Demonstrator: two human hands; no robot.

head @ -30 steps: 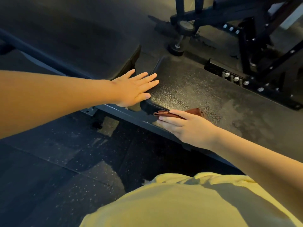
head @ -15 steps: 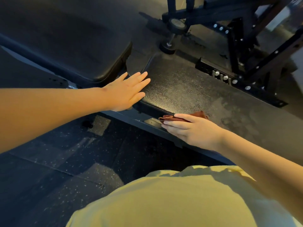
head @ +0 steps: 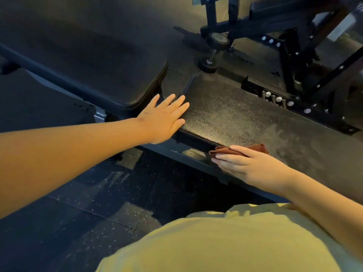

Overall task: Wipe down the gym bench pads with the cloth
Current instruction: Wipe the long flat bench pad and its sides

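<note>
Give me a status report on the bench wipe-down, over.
Left hand flat on textured pad's end, fingers straight. Right hand presses brown cloth to pad's near edge. Nothing seen blocking the edge.

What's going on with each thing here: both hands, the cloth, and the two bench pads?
Textured pad: glossy at one end, dull patches along the rest.
Smooth pad: dark, no cloth on it.
Cloth: brown, folded, at the textured pad's near edge.
Left hand: flat, straight fingers resting on the textured pad's glossy end.
Right hand: straight fingers pressing the cloth against the pad's edge.
</note>
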